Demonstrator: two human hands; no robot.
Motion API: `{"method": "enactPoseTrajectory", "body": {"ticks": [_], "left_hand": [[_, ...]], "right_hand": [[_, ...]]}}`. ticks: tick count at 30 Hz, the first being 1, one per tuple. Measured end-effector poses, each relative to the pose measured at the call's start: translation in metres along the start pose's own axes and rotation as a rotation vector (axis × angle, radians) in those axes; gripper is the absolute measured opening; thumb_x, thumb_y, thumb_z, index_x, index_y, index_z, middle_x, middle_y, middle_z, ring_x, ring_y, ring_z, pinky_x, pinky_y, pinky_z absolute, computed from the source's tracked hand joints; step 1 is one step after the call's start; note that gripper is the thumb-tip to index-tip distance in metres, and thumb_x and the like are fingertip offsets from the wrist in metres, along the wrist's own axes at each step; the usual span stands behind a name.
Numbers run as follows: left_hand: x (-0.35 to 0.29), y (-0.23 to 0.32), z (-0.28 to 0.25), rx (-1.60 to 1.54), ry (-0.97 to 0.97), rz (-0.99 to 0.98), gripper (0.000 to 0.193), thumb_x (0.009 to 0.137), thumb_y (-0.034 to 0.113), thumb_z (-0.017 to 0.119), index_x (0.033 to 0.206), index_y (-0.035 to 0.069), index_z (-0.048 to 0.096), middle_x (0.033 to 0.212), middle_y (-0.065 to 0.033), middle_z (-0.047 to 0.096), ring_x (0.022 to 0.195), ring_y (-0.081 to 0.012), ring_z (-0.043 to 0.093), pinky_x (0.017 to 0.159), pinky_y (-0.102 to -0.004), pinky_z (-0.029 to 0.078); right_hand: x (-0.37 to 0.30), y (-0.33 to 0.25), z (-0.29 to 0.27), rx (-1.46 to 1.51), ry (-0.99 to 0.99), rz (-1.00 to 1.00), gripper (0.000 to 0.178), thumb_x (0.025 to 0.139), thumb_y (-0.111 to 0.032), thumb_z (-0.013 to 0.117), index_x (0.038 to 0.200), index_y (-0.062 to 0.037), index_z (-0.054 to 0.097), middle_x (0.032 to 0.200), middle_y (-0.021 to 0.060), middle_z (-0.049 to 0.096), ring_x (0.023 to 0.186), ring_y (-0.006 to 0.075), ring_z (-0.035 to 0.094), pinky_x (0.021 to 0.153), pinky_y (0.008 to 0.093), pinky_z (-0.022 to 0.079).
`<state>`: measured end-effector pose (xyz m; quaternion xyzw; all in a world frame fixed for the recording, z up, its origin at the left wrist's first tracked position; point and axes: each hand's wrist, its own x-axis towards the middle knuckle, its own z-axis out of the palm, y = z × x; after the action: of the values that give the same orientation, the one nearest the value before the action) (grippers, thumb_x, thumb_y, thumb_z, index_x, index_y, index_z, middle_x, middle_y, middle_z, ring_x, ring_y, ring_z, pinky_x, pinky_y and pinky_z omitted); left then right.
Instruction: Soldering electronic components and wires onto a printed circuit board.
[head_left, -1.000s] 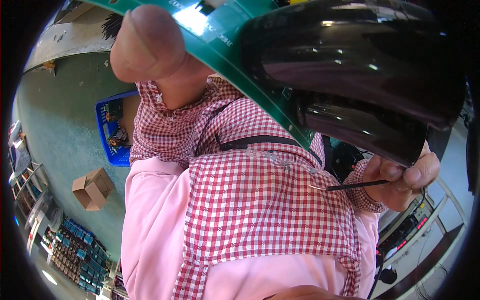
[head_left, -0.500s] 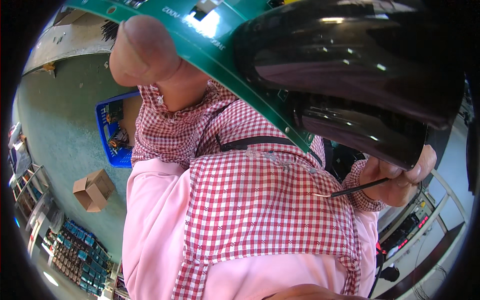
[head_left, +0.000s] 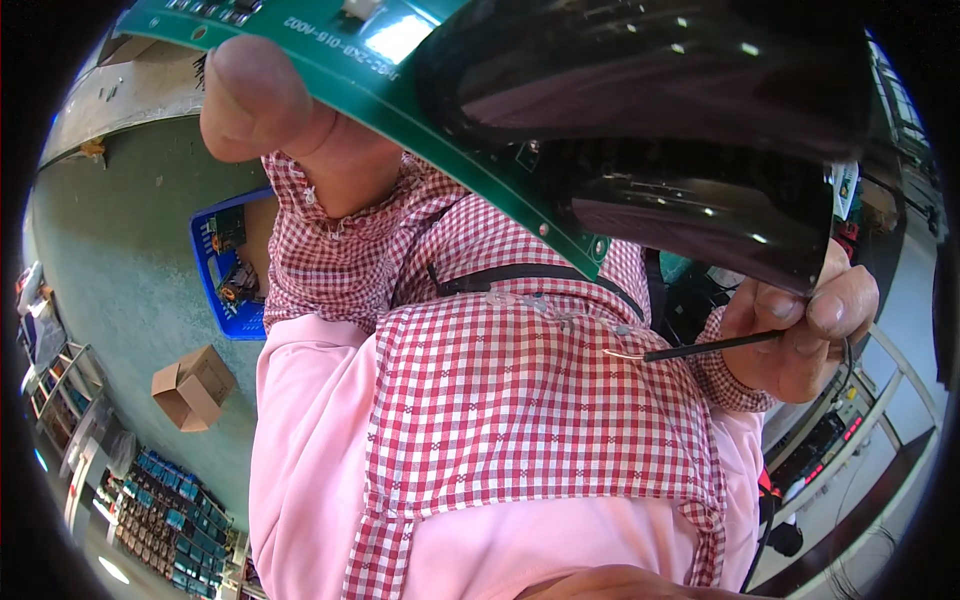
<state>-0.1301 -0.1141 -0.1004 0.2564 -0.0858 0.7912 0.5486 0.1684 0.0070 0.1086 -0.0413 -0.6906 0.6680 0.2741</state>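
Note:
A green circuit board [head_left: 375,90] slants across the top of the view, close to the camera. My left hand [head_left: 260,105] grips its left edge, thumb on the near side; the other fingers are hidden. Two big glossy black cylindrical parts, an upper one [head_left: 640,85] and a lower one [head_left: 700,215], stick out from the board toward the right. Just below the lower cylinder's end, my right hand [head_left: 805,320] pinches a black wire [head_left: 700,347]. The wire's stripped, bare end points left, in front of my checked apron. Whether my right fingers touch the cylinder I cannot tell.
On the left, a blue plastic basket [head_left: 205,262] holds circuit boards. An open cardboard box [head_left: 193,388] rests on the green floor. Racks with many small parts [head_left: 165,520] stand at lower left. Equipment with red lit displays [head_left: 825,450] and pale metal rails are at right.
The board and its black cylinders have shifted a little left, along with my left hand. My right hand has risen slightly, and the wire's bare end has moved up and left.

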Motion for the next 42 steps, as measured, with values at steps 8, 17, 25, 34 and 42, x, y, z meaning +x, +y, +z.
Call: {"method": "enactPoseTrajectory", "body": {"ticks": [8,17,25,34,42], "left_hand": [[0.013,-0.003,0.014,-0.01,-0.028,-0.017,0.082,0.074,0.06,0.066,0.135,0.01,0.044,0.134,-0.0135,0.048,0.123,-0.0333,0.044,0.104,-0.0499,0.034],[0.044,0.008,0.047,0.036,-0.088,-0.089,0.085,0.072,0.063,0.067,0.135,0.011,0.044,0.135,-0.0138,0.047,0.125,-0.0348,0.043,0.105,-0.0516,0.033],[0.04,0.02,0.07,0.14,-0.152,-0.174,0.082,0.074,0.061,0.065,0.135,0.011,0.044,0.134,-0.0134,0.048,0.123,-0.0342,0.044,0.105,-0.0504,0.034],[0.046,0.011,0.071,0.235,-0.165,-0.285,0.073,0.079,0.055,0.061,0.132,0.009,0.045,0.132,-0.0123,0.05,0.119,-0.0316,0.048,0.102,-0.0465,0.036],[0.042,0.008,0.068,0.292,-0.183,-0.246,0.064,0.084,0.05,0.058,0.131,0.007,0.045,0.13,-0.0113,0.051,0.116,-0.0292,0.05,0.1,-0.043,0.039]], "right_hand": [[-0.001,-0.007,0.004,0.108,0.121,0.019,0.015,0.088,-0.009,0.061,0.102,-0.0064,0.057,0.088,0.007,0.055,0.074,0.0107,0.049,0.048,0.0173,0.048],[-0.014,-0.02,-0.014,0.272,0.226,-0.072,0.01,0.09,-0.007,0.055,0.099,-0.0023,0.054,0.082,0.0121,0.056,0.066,0.0155,0.051,0.044,0.0182,0.049],[-0.008,-0.038,-0.012,0.259,0.193,-0.079,0.011,0.091,-0.01,0.056,0.101,-0.0063,0.053,0.085,0.0088,0.055,0.065,0.013,0.053,0.048,0.0169,0.05],[-0.009,-0.023,-0.02,0.181,0.133,0.022,0.014,0.091,-0.009,0.056,0.104,-0.0059,0.054,0.088,0.0084,0.053,0.065,0.0098,0.047,0.046,0.0146,0.049],[-0.006,-0.017,-0.031,0.206,0.087,0.029,0.019,0.094,-0.011,0.051,0.112,-0.0057,0.053,0.093,0.009,0.053,0.066,0.0063,0.049,0.051,0.0118,0.049]]}}
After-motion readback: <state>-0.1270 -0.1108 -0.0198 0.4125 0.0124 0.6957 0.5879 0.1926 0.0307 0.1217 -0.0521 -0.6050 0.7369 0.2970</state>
